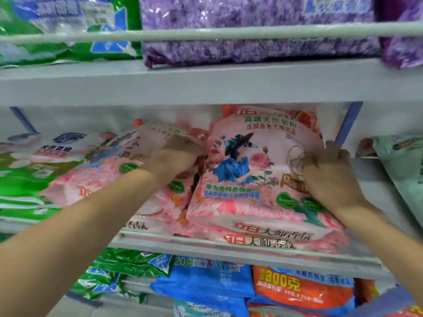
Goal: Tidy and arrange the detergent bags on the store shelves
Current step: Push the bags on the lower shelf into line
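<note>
Reaching onto the middle shelf (160, 248), both hands work on the pink detergent bags there. The left hand (177, 156) grips the upper edge of the leaning pink bag (103, 177), which tilts to the left, fingers curled round it. The right hand (329, 177) holds the right side of the top pink bag (247, 179), which lies on a stack of like bags, thumb on its face and fingers bent over its edge. Green bags (20, 186) lie just left, a purple bag (251, 30) above, and blue (206, 282) and orange bags (302, 291) below.

I log mid shelf (229, 253): top bag (247, 179) lies on a stack (274, 239), ctr; leaning bag (109, 170) just L, touching. L hand (176, 156) btwn both; R hand (329, 177) on top bag's R edge.
</note>
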`<state>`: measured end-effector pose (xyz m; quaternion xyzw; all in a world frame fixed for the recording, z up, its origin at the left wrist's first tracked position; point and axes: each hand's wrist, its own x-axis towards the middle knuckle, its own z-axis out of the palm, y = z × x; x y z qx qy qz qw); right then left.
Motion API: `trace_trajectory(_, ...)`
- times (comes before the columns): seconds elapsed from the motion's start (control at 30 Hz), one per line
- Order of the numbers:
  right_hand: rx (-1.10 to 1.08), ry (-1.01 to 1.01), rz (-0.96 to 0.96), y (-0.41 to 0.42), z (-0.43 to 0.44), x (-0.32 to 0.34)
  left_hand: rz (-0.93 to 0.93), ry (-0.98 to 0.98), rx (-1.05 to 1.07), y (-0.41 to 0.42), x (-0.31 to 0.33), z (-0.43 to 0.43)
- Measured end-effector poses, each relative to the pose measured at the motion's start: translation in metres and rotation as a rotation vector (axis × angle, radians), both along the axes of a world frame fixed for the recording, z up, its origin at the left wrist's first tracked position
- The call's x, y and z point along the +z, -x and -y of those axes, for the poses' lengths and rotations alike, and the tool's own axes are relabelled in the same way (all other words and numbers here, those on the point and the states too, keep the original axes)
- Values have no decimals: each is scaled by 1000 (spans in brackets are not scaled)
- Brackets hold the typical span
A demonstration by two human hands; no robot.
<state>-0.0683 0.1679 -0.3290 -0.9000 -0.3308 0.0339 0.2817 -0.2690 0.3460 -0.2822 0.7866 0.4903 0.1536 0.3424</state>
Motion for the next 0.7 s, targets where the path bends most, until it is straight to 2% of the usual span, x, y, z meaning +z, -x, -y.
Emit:
trace_trajectory(0.03,70,30,35,14,6,3,-120,-140,-93,6,0,3)
trace_trajectory(0.1,315,85,36,57,22,13,-259,-216,-234,24,1,14)
trace_trajectory(0.17,512,239,34,93,24,18,-355,-256,-261,48,8,12)
trace_trajectory(0.23,609,288,205,108,22,9,-464,-333,-265,72,12,4)
trace_trajectory(0.3,626,286,398,114,18,2,-521,-316,-296,101,17,-4)
trace_trajectory(0.37,618,220,435,111,16,-5,-542,-291,-369,125,18,-9)
trace_trajectory(0.5,578,21,548,115,24,-7,-650,-528,-401,138,-3,-3)
trace_trajectory(0.6,538,-32,563,117,21,-10,-605,-618,-334,137,-15,0)
trace_trajectory(0.7,557,-33,493,116,21,-14,-569,-703,-303,137,-21,2)
